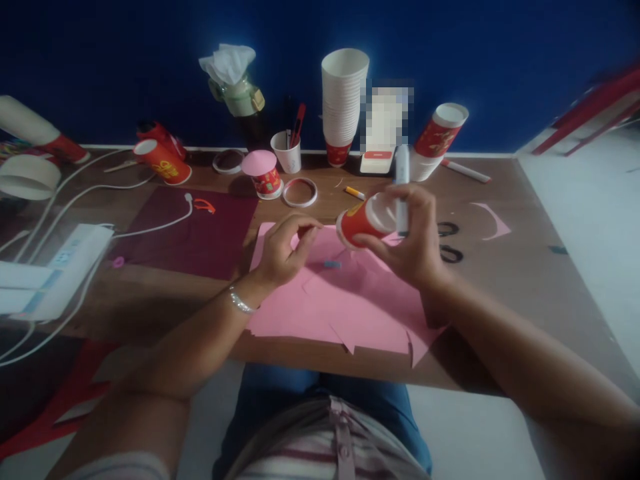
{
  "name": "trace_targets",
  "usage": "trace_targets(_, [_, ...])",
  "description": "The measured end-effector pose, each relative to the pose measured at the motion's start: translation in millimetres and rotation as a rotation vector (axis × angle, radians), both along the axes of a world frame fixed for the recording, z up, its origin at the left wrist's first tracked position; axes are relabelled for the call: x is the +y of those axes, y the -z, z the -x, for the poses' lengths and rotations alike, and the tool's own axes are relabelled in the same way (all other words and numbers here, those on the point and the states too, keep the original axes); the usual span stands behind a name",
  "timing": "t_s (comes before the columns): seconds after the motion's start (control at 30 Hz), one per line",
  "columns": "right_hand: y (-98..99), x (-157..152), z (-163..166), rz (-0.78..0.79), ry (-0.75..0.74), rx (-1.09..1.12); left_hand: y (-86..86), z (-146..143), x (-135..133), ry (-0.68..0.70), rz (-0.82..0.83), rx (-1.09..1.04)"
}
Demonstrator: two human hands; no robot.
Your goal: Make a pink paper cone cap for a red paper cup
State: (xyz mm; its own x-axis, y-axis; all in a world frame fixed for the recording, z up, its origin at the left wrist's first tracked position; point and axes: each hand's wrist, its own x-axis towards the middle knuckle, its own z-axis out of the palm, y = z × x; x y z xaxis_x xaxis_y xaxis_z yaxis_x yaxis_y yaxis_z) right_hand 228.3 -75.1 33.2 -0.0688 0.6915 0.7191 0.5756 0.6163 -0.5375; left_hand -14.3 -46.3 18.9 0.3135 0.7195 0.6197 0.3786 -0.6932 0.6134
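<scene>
Red cup point(361, 224) w/ yellow print, white inside. White marker point(401, 190). Pink paper point(345, 303), maroon sheet point(200, 237) to left. Brown table point(500, 287). Blue wall point(150, 60). White cup stack point(343, 97), red at btm.

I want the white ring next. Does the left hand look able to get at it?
Probably yes: the ring lies just past the left hand on the table, nothing standing between; the right hand holds the cup.
</scene>
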Motion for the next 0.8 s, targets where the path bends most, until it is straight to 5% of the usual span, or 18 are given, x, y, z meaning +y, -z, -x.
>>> trace_targets(0.27, [-16.9,12.3,-31.2,0.04,0.054,0.07,6.1,3.3,-3.3,0.356,-0.034,0.667])
trace_targets(0.5, [-11.0,17.0,-34.5,-0.018,0.009,0.073,0.9,-1.7,11.1,0.174,-0.189,0.803])
trace_targets(0.7, [2.5,17.3,-29.2,0.006,0.001,0.132,8.2,-16.2,70.1,0.122,-0.034,0.802])
trace_targets(0.8, [8.0,14.7,-26.8,0.033,0.014,0.14,11.5,-17.6,76.4,0.155,0.043,0.744])
